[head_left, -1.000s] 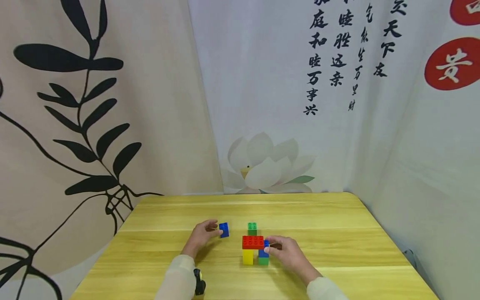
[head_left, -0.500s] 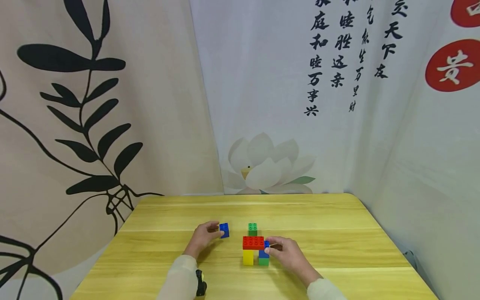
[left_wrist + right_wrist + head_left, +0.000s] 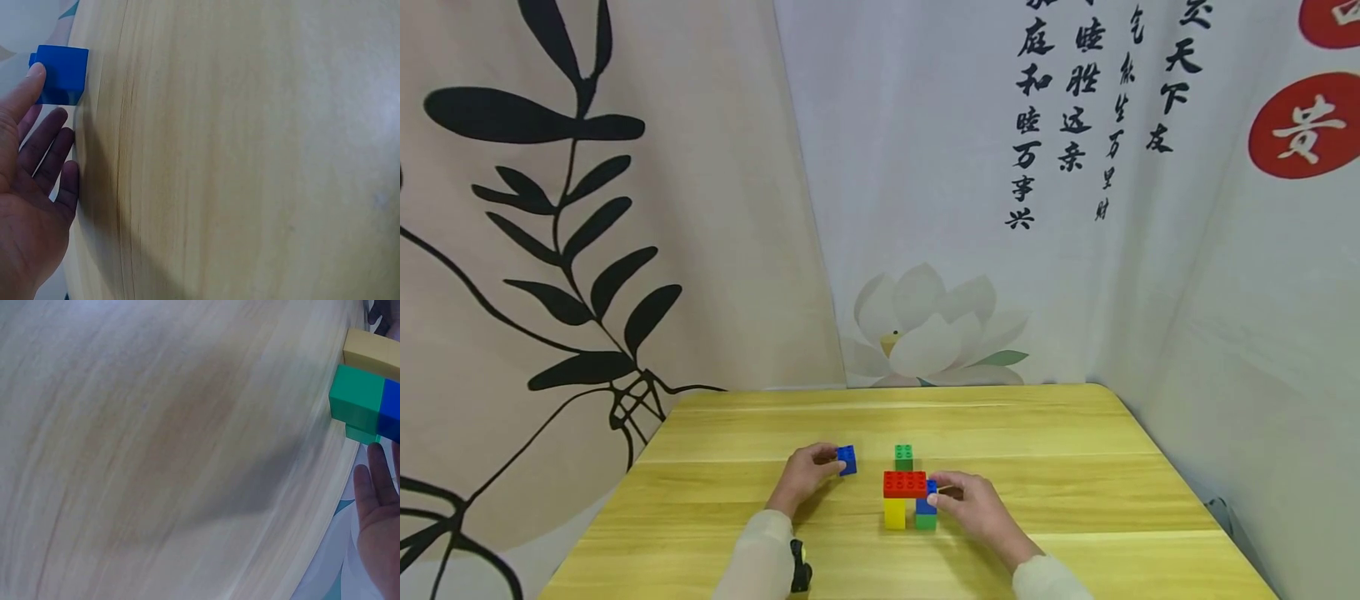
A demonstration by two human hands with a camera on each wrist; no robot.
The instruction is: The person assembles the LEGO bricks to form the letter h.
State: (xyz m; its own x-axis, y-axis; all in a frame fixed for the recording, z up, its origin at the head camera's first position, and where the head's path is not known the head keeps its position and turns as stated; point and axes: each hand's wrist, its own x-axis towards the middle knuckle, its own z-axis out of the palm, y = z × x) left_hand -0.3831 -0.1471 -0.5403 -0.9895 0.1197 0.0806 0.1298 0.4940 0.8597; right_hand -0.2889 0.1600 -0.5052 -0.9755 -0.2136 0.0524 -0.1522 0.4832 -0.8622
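In the head view my left hand (image 3: 803, 477) pinches a loose blue toy brick (image 3: 847, 459), thumb on its near side. The left wrist view shows the same blue brick (image 3: 65, 74) at the thumb tip, the other fingers extended below it. My right hand (image 3: 977, 506) grips a blue brick (image 3: 925, 506) at the right of a small build between thumb and fingers. This brick sits on a green brick (image 3: 926, 522). A long red brick (image 3: 904, 484) lies across the top, with a yellow brick (image 3: 895, 515) under its left end.
Just behind the build, a green brick (image 3: 903, 454) shows over the red one. Everything is on a wooden table (image 3: 1045, 442). A printed curtain (image 3: 737, 208) hangs along the table's far edge.
The left fingers have closed in on the loose blue brick, which has hardly moved. My right hand and the build hold still; the head view shifts slightly.
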